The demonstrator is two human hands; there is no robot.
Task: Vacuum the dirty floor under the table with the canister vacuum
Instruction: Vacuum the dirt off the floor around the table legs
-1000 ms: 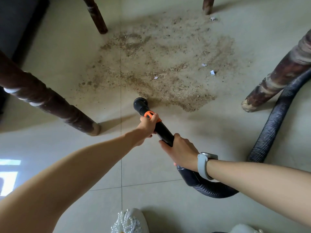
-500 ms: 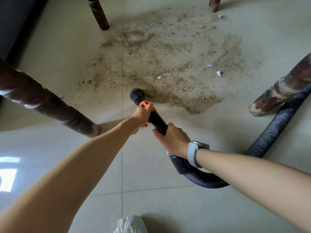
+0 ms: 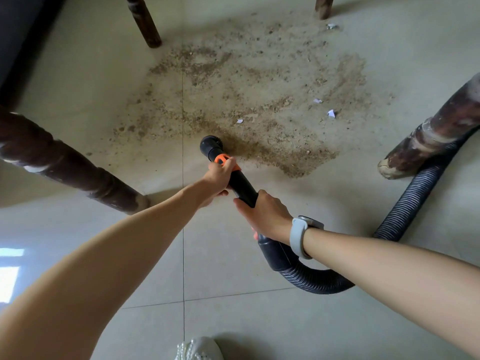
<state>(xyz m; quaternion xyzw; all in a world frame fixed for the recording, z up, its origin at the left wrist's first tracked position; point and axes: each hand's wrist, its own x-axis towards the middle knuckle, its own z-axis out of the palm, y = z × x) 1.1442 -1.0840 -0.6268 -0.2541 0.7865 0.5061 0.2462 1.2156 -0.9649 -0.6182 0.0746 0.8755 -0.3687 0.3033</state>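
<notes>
A black vacuum wand with an orange collar (image 3: 240, 181) points down and away from me, and its round nozzle (image 3: 211, 146) sits at the near left edge of a wide brown dirt patch (image 3: 254, 100) on the pale tiled floor. My left hand (image 3: 217, 178) grips the wand just behind the orange collar. My right hand (image 3: 267, 216), with a watch on the wrist, grips the wand lower down where the ribbed black hose (image 3: 405, 209) begins. The hose loops behind my right arm and runs off to the right.
Several dark wooden table legs ring the dirt: near left (image 3: 78, 172), far left (image 3: 144, 22), far right (image 3: 323, 6), near right (image 3: 426, 141). Small white paper scraps (image 3: 331, 113) lie in the dirt. My white shoe (image 3: 198, 349) shows at the bottom edge.
The nozzle has slid forward along the floor into the near edge of the dirt patch. Both hands keep the same grip on the wand.
</notes>
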